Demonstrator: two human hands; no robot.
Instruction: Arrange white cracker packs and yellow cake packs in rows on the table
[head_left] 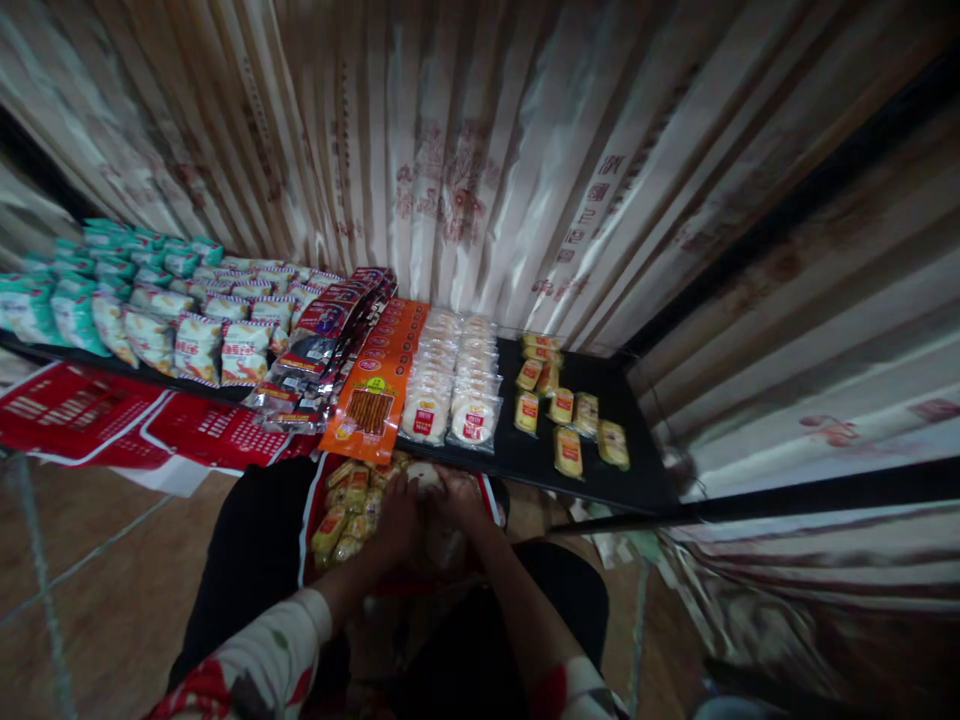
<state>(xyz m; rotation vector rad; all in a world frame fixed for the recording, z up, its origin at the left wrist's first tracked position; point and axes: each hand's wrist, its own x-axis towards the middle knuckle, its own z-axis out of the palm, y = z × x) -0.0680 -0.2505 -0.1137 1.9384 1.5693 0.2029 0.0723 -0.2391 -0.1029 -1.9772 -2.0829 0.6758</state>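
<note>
Between my knees sits a red bag (306, 540) with a white edge, holding several small yellow wrapped cakes (355, 490) on its left and pale round packets on its right. My left hand (400, 508) and my right hand (459, 497) are both inside its opening, close together. Their fingers are bent around a white round cracker packet (427, 478), one hand on each side of it. The fingertips are dark and partly hidden. Just beyond, on a black shelf (517, 462), stand two rows of similar white round cracker packets (426, 412).
Leftward along the shelf come an orange snack pack (369, 400), dark snack packs (319, 335), white striped-edge bags (246, 350) and teal bags (75, 310). Several loose yellow cakes (568, 452) lie at right. Printed curtains (465, 180) hang behind; a red printed bag (217, 430) hangs below the shelf.
</note>
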